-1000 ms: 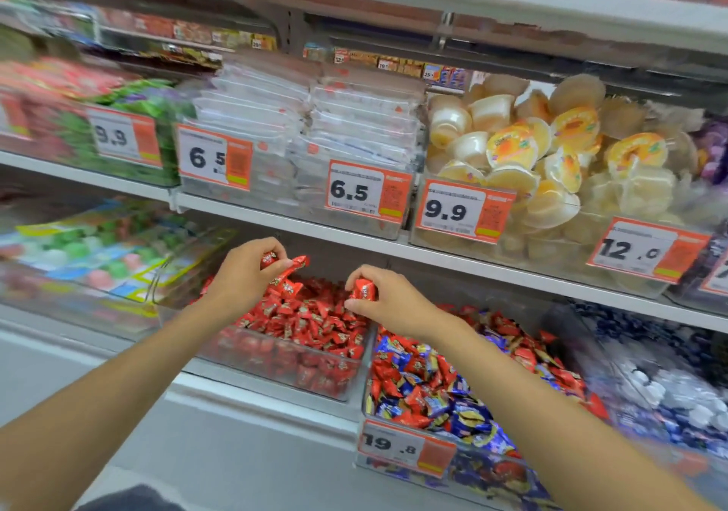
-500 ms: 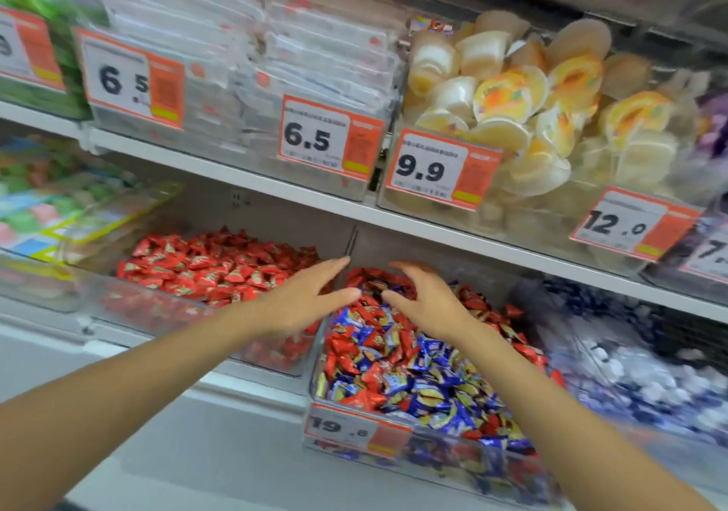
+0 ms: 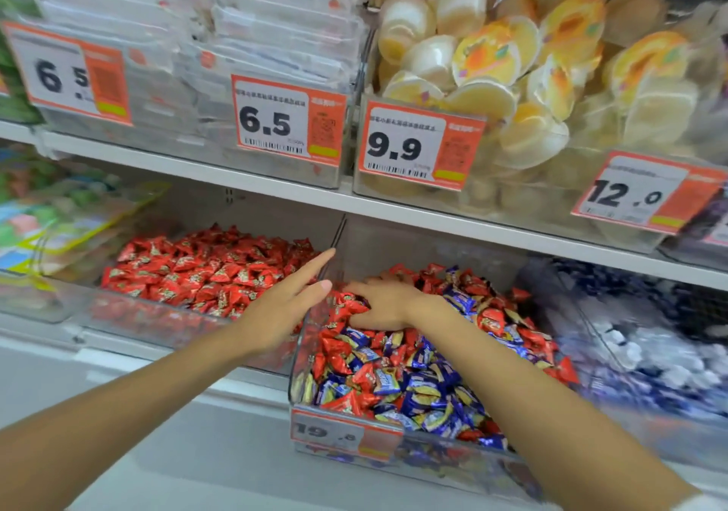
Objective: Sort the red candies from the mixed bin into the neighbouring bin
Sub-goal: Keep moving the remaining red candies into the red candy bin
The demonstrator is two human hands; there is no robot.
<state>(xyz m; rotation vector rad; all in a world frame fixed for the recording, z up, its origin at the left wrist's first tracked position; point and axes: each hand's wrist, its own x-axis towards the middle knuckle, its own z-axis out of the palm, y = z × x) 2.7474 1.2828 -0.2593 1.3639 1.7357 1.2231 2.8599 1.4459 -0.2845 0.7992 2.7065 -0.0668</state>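
Note:
A clear mixed bin (image 3: 303, 388) on the lower shelf holds red and blue wrapped candies (image 3: 398, 376). To its left a clear neighbouring bin (image 3: 130, 313) is filled with red candies (image 3: 205, 270) only. My left hand (image 3: 283, 305) hovers flat over the wall between the two bins, fingers stretched out and apart, holding nothing. My right hand (image 3: 384, 303) lies palm down on the back left of the mixed pile, fingers spread among red candies; whether it grips one is hidden.
A white shelf edge (image 3: 394, 211) runs just above the bins. The upper shelf carries clear packs (image 3: 252, 29), jelly cups (image 3: 504, 57) and price tags (image 3: 287, 118). A bin of blue and white candies (image 3: 650, 337) stands at the right, coloured packets (image 3: 47, 219) at the left.
Both hands dropped their red candies over the left bin, then swung right. My right hand has come down onto the mixed pile; the left hand hovers by the divider. The view moved closer.

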